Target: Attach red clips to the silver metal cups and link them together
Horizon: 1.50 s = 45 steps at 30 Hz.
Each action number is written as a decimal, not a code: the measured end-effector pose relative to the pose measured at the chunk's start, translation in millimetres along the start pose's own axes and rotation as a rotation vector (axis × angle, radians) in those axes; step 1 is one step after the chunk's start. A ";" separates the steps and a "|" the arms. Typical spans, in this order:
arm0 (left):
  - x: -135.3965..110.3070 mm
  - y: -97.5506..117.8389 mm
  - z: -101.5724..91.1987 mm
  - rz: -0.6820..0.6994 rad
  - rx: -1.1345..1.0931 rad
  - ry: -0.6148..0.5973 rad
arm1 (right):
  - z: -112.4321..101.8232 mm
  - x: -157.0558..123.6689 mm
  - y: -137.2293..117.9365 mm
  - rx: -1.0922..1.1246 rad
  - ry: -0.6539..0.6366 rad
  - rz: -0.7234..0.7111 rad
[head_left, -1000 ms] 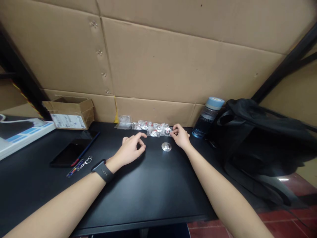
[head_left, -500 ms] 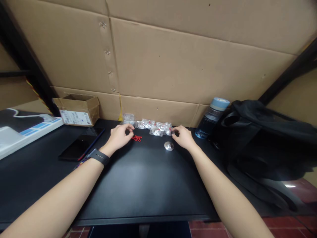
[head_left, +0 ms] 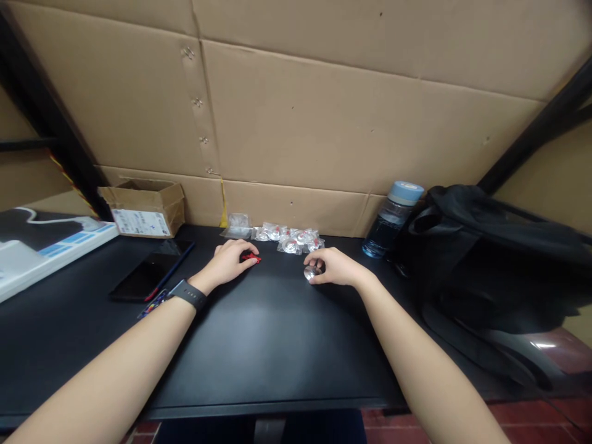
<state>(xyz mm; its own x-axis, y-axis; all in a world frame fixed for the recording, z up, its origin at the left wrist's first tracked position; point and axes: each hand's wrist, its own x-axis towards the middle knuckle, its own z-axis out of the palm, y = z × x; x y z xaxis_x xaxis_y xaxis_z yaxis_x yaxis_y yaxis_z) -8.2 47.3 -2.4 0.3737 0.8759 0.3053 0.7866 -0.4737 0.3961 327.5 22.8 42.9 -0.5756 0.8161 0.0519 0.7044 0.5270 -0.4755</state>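
My left hand (head_left: 230, 261), with a black watch on the wrist, lies on the black table (head_left: 259, 345) with its fingers curled over a small red cord piece (head_left: 251, 257). My right hand (head_left: 333, 269) has its fingers pinched on a small round silver metal disc (head_left: 312, 272) resting on the table. Just behind both hands, along the cardboard wall, lies a row of several small clear plastic packets (head_left: 284, 237) holding silver and red parts.
A blue-capped water bottle (head_left: 392, 217) and a black backpack (head_left: 490, 259) stand at the right. At the left are a small cardboard box (head_left: 145, 208), a dark phone (head_left: 148, 271) with a pen, keys (head_left: 152, 302), and a white box (head_left: 41, 246).
My right hand has moved back from the plastic packets and closed on the silver disc. My left hand reached toward the packets, then came to rest over the red cord piece.
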 end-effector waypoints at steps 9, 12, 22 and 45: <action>-0.6 -0.2 -3.2 0.028 -0.020 -0.043 | 3.9 0.3 4.6 0.051 0.056 -0.004; -0.8 1.3 -2.8 0.039 -0.001 -0.025 | 3.3 0.6 1.8 0.082 0.106 -0.031; -2.9 32.1 -13.2 0.046 -0.084 0.110 | 13.8 3.6 -24.3 0.076 0.361 -0.225; -16.6 72.5 -16.8 0.196 -0.434 0.219 | 42.8 -5.6 -91.7 0.137 0.651 -0.441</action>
<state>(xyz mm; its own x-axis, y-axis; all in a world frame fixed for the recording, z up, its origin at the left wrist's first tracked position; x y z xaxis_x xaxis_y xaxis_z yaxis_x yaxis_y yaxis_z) 34.5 -3.1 35.7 0.3453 0.7492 0.5652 0.4191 -0.6620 0.6214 248.4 -40.3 48.7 -0.4013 0.5357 0.7430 0.3863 0.8345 -0.3930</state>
